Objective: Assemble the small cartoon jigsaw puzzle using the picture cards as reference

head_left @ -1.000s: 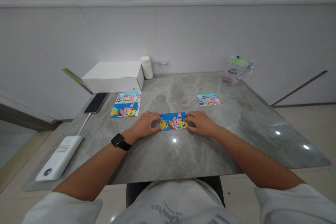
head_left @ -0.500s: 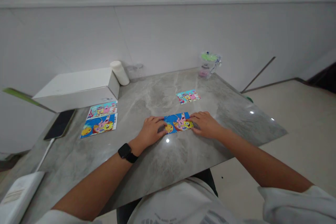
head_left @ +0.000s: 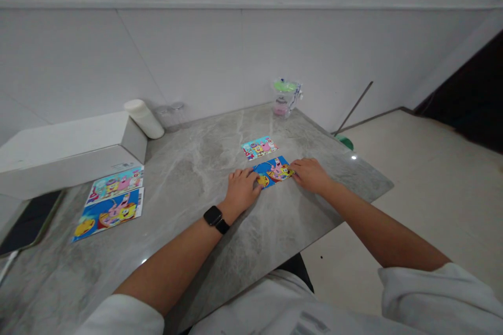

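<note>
A blue cartoon card (head_left: 274,170) lies on or just over the grey tabletop, held at both ends. My left hand (head_left: 242,190), below a black watch, has thumb and fingers closed on its left edge. The right edge is pinched between the thumb and fingers of my right hand (head_left: 309,174). Just beyond it lies a smaller-looking light-blue cartoon card (head_left: 259,147), with a narrow strip of table between the two. Off to the left, a second light-blue card (head_left: 117,185) and a second blue card (head_left: 110,214) lie one above the other with matching pictures.
Behind the left cards stands a long white box (head_left: 74,146), with a white cylinder (head_left: 144,119) leaning by it. A phone (head_left: 29,222) with a cable lies at far left. A bagged cup (head_left: 285,98) stands at the back. The marbled table (head_left: 204,162) ends at right.
My view has turned right. Both hands have pushed the blue card away from me, so it now sits closer to the light-blue card beyond it.
</note>
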Action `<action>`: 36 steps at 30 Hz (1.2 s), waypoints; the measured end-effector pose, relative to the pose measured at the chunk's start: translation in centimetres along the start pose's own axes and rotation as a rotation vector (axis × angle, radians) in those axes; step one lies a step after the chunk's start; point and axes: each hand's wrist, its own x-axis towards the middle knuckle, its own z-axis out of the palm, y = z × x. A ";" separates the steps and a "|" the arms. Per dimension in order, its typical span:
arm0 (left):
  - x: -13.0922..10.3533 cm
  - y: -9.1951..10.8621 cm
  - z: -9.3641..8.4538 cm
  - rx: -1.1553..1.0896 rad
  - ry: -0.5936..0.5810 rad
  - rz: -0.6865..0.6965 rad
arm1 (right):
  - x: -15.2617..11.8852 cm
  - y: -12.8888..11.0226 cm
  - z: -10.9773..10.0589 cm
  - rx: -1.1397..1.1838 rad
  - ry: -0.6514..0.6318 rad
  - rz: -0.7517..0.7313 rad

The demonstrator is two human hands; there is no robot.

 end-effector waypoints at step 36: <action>-9.8 -9.3 -7.9 0.042 0.195 -0.080 | 5.6 -7.8 -3.4 0.178 0.285 -0.220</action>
